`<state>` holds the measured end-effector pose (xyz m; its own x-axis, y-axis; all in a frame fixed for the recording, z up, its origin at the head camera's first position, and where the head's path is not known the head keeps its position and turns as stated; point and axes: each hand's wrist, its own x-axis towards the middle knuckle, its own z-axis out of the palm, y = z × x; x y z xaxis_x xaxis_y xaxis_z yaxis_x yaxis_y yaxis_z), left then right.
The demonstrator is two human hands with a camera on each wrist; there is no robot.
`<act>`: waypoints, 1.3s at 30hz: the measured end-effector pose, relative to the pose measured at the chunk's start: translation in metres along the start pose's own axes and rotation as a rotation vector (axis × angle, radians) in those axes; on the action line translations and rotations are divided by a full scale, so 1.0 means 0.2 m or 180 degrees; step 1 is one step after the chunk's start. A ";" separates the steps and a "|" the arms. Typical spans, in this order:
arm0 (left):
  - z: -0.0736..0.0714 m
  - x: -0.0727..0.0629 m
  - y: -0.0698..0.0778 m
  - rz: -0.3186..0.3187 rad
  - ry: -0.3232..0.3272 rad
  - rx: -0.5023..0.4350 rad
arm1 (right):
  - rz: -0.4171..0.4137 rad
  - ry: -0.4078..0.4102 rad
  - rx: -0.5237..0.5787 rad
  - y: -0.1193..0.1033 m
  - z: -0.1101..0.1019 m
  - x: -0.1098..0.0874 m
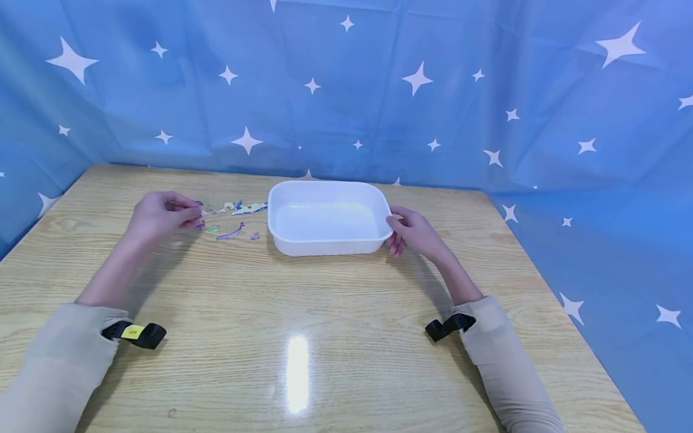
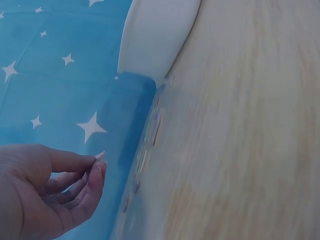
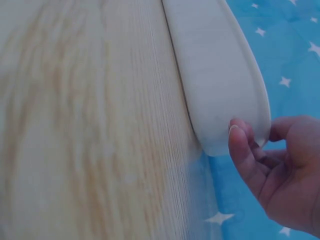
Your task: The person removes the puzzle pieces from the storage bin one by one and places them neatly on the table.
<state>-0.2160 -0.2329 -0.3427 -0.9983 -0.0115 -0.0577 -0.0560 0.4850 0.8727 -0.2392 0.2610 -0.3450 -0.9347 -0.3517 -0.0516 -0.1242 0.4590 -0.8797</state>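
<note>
A white rectangular plastic tub (image 1: 327,247) with rounded corners stands on the wooden table. My right hand (image 1: 414,231) grips its right end, the thumb at the rim and the fingers against the outer wall; the right wrist view shows this hand (image 3: 280,170) at the tub's end (image 3: 220,75). Left of the tub, my left hand (image 1: 162,215) is held over the table, thumb and forefinger pinching a small pale piece (image 2: 100,155) whose kind is too small to tell. Beside that hand lie several small flat colourful cutouts, among them a purple strip (image 1: 231,231) and a blue-and-white one (image 1: 250,208).
A small green piece (image 1: 212,228) and a small pinkish one (image 1: 254,236) lie near the tub's left end. A blue cloth with white stars (image 1: 325,120) hangs behind the table (image 1: 357,313). Black bands with cameras (image 1: 148,335) sit on both wrists.
</note>
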 end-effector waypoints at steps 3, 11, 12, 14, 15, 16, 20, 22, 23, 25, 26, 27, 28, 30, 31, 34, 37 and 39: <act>-0.02 0.00 -0.03 -0.0056 0.0012 0.0052 | 0.0001 0.0008 -0.0002 0.00 0.00 0.00; -0.07 0.00 -0.10 -0.0299 0.0039 0.0189 | 0.0006 -0.0005 -0.0016 -0.01 0.00 -0.01; -0.07 0.00 -0.11 -0.0332 0.0047 0.0211 | 0.0002 -0.0004 -0.0022 -0.01 0.00 -0.01; -0.08 0.00 -0.12 -0.0380 0.0067 0.0203 | -0.0006 -0.0003 -0.0029 -0.01 0.00 -0.01; -0.08 0.00 -0.13 -0.0393 0.0068 0.0203 | -0.0010 0.0000 -0.0031 -0.01 0.00 -0.01; -0.08 -0.01 -0.13 -0.0400 0.0070 0.0198 | -0.0015 0.0001 -0.0036 -0.01 0.00 -0.01; -0.09 -0.01 -0.14 -0.0412 0.0073 0.0242 | -0.0024 0.0001 -0.0041 -0.01 0.00 -0.01; -0.09 -0.01 -0.14 -0.0417 0.0088 0.0299 | -0.0026 -0.0001 -0.0039 -0.01 -0.01 -0.01; -0.09 -0.01 -0.14 -0.0418 0.0101 0.0342 | -0.0028 -0.0001 -0.0035 -0.01 -0.01 -0.01; -0.09 -0.01 -0.14 -0.0393 0.0124 0.0432 | -0.0028 -0.0002 -0.0036 -0.01 -0.01 -0.01; -0.09 -0.01 -0.14 -0.0384 0.0131 0.0466 | -0.0030 -0.0003 -0.0035 -0.01 -0.01 -0.01; -0.09 -0.01 -0.14 -0.0376 0.0133 0.0487 | -0.0030 -0.0004 -0.0033 -0.01 -0.01 -0.01; -0.09 -0.01 -0.14 -0.0371 0.0135 0.0505 | -0.0030 -0.0006 -0.0033 -0.01 -0.01 -0.01; -0.09 -0.01 -0.14 -0.0362 0.0134 0.0531 | -0.0033 -0.0013 -0.0033 -0.01 0.00 -0.01; -0.09 -0.01 -0.14 -0.0369 0.0130 0.0529 | -0.0033 -0.0017 -0.0033 -0.01 0.00 -0.01; -0.10 -0.01 -0.14 -0.0413 0.0113 0.0542 | -0.0032 -0.0017 -0.0040 -0.02 0.00 -0.01; -0.10 -0.01 -0.14 -0.0433 0.0083 0.0592 | -0.0030 -0.0014 -0.0056 -0.02 0.00 -0.01; -0.10 -0.01 -0.13 -0.0422 0.0062 0.0640 | -0.0028 -0.0014 -0.0051 -0.02 0.00 -0.01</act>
<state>-0.2130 -0.2629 -0.3558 -0.9827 -0.1027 -0.1543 -0.1840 0.6424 0.7440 -0.2367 0.2604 -0.3413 -0.9320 -0.3594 -0.0459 -0.1378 0.4688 -0.8725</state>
